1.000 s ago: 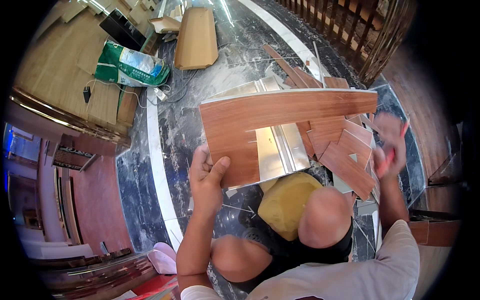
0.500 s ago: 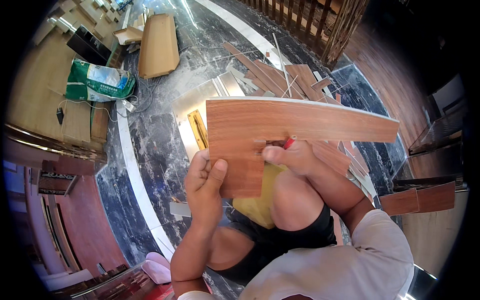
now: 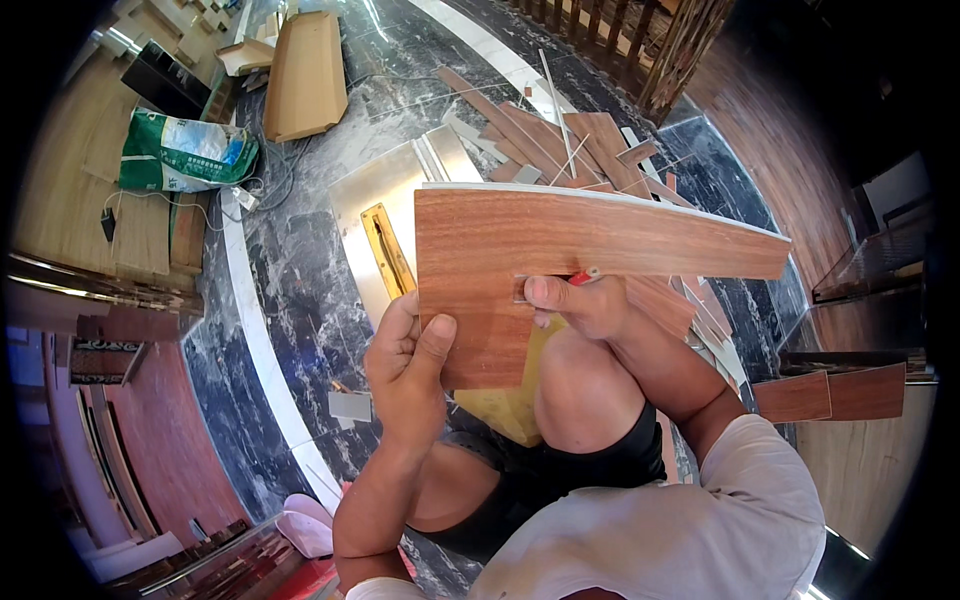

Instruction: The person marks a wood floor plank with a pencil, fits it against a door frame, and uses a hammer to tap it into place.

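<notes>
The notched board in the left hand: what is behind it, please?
Behind the notched board, part of a shiny metal panel shows at its left, loose plank pieces beyond its upper edge, and a yellow object below. What the board covers there cannot be seen.

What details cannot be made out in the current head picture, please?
Head view:
Finger ends of the left hand: behind the brown board.
Most of the red item: covered by the right hand.
Near part of the silver metal piece: behind the board.
Yellow object's full shape: hidden by board and knee.
</notes>
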Demonstrator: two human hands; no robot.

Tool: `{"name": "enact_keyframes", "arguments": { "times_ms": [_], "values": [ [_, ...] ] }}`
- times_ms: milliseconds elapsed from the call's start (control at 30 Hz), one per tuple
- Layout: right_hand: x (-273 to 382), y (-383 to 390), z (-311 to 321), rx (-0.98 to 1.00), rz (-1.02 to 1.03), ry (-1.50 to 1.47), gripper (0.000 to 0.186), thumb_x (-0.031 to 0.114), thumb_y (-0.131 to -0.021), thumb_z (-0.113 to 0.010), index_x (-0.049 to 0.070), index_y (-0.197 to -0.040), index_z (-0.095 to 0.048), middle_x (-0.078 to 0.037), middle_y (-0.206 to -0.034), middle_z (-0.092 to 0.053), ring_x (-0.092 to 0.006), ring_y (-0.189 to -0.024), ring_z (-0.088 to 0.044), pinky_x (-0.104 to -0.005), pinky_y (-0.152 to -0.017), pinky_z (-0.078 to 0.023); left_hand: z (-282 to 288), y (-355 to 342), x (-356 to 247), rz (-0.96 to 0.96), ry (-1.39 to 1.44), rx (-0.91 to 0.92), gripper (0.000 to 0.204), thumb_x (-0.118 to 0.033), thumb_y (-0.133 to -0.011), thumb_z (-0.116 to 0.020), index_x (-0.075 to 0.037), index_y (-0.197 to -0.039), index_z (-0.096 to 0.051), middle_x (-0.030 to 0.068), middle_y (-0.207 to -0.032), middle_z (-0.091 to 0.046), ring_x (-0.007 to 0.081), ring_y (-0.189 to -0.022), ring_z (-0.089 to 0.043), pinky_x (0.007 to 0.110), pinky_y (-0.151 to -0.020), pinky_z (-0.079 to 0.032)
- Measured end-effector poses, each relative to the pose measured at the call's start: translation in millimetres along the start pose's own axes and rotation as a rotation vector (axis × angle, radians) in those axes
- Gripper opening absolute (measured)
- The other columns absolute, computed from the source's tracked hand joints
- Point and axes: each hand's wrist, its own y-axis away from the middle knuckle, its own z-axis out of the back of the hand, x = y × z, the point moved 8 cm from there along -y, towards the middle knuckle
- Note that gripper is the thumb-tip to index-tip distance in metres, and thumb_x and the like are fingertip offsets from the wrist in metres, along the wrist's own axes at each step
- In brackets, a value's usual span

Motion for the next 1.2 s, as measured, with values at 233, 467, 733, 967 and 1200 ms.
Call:
{"name": "enact_keyframes", "arguments": {
  "times_ms": [233,467,733,967,1200],
  "values": [
    [5,5,-3,-0.017,0.030,0.017,0.035,0.026,-0.098,-0.075,-0.002,-0.118,-0.069,-0.008,-0.095,-0.070,-0.0148,-0.075,-0.061,-0.0308,-0.074,-0.053,-1,1,0,-0.033,0.022,0.003,0.033,-0.012,-0.103,-0.064,0.006,-0.131,-0.060,0.0111,-0.116,-0.074,0.0120,-0.105,-0.067,0.026,-0.096,-0.047],
    [-3,1,1,-0.013,0.023,0.017,0.036,0.026,-0.098,-0.075,-0.002,-0.119,-0.070,-0.011,-0.101,-0.073,-0.0166,-0.080,-0.065,-0.0310,-0.074,-0.054,2,2,2,-0.049,-0.006,-0.012,0.035,-0.015,-0.104,-0.064,0.006,-0.131,-0.060,0.0110,-0.116,-0.074,0.0122,-0.105,-0.067,0.026,-0.096,-0.048],
    [-12,2,8,-0.059,0.068,0.044,0.037,0.026,-0.097,-0.075,-0.003,-0.121,-0.069,-0.012,-0.103,-0.073,-0.0186,-0.087,-0.069,-0.0314,-0.076,-0.056,2,0,10,-0.031,0.088,0.031,0.035,-0.013,-0.106,-0.061,0.006,-0.134,-0.056,0.0120,-0.123,-0.070,0.0129,-0.110,-0.065,0.027,-0.098,-0.048],
    [-6,6,7,-0.088,0.149,0.122,0.036,0.025,-0.098,-0.074,-0.002,-0.122,-0.068,-0.012,-0.104,-0.074,-0.0198,-0.092,-0.071,-0.0316,-0.076,-0.057,1,1,11,-0.008,0.084,0.019,0.036,-0.016,-0.106,-0.062,0.006,-0.135,-0.055,0.0112,-0.119,-0.071,0.0121,-0.107,-0.065,0.028,-0.097,-0.049],
    [-16,1,15,-0.060,0.128,-0.035,0.027,0.022,-0.100,-0.072,0.000,-0.114,-0.068,-0.009,-0.098,-0.072,-0.0172,-0.078,-0.067,-0.0294,-0.063,-0.053,-9,2,11,0.019,0.194,0.040,0.037,-0.014,-0.106,-0.062,0.006,-0.135,-0.055,0.0127,-0.121,-0.071,0.0141,-0.110,-0.065,0.029,-0.099,-0.049]
  ]
}}
